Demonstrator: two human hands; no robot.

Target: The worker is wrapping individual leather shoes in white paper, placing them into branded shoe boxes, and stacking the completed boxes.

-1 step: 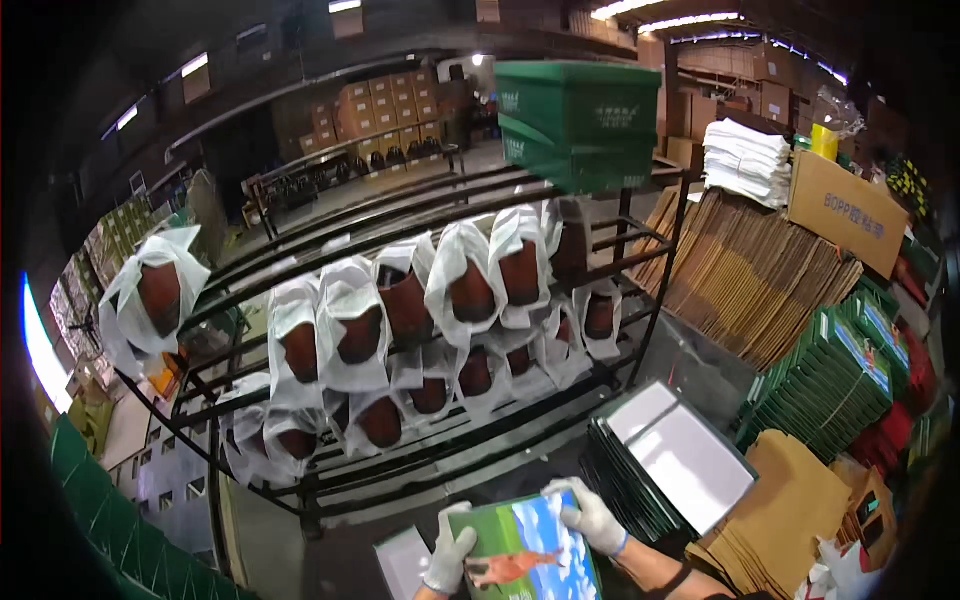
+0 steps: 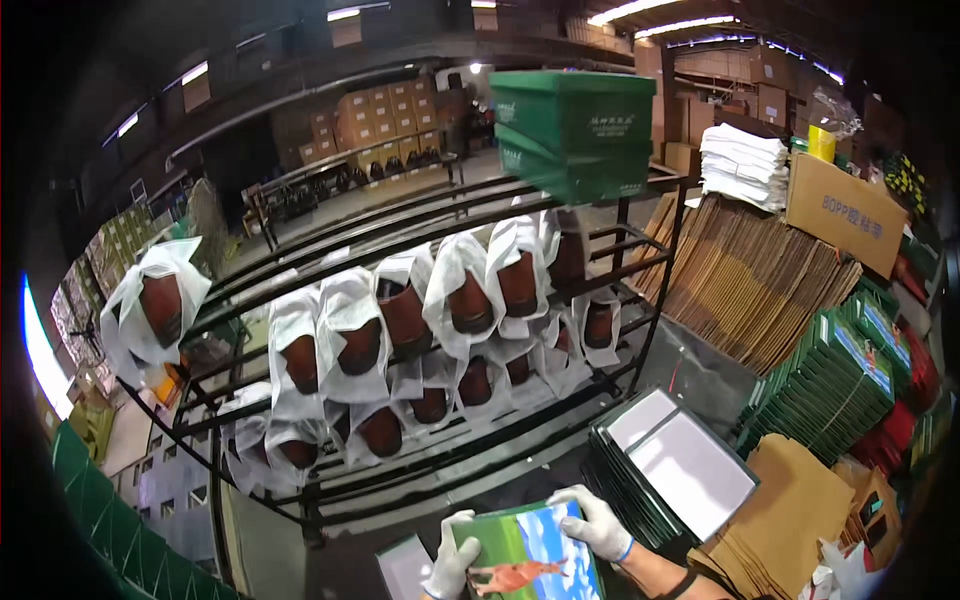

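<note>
In front of me at the lower edge, both hands grip a flat printed cardboard piece [image 2: 505,545] with green edges. It bears a picture of a brown animal on green grass under a blue sky with white clouds. My left hand [image 2: 452,560], in a white knit glove, is closed on its left side, thumb on top. My right hand [image 2: 597,525], gloved alike, clasps the upper right edge. The bottom of the piece runs out of view. Beside my left hand lies a white panel [image 2: 403,568]. Right of my right hand is a stack of dark-edged white panels [image 2: 690,470].
A dark metal rack [image 2: 470,480] stands ahead, carrying several brown boots [image 2: 405,315] in white wrapping. On its top sits a green box [image 2: 570,135]. To the right are brown cardboard sheets [image 2: 790,500], tied green cartons [image 2: 825,385], a corrugated cardboard pile [image 2: 745,280] and white sheets [image 2: 743,165].
The printed piece has turned and tilted slightly in my hands, which still hold it. The whole view has shifted a little.
</note>
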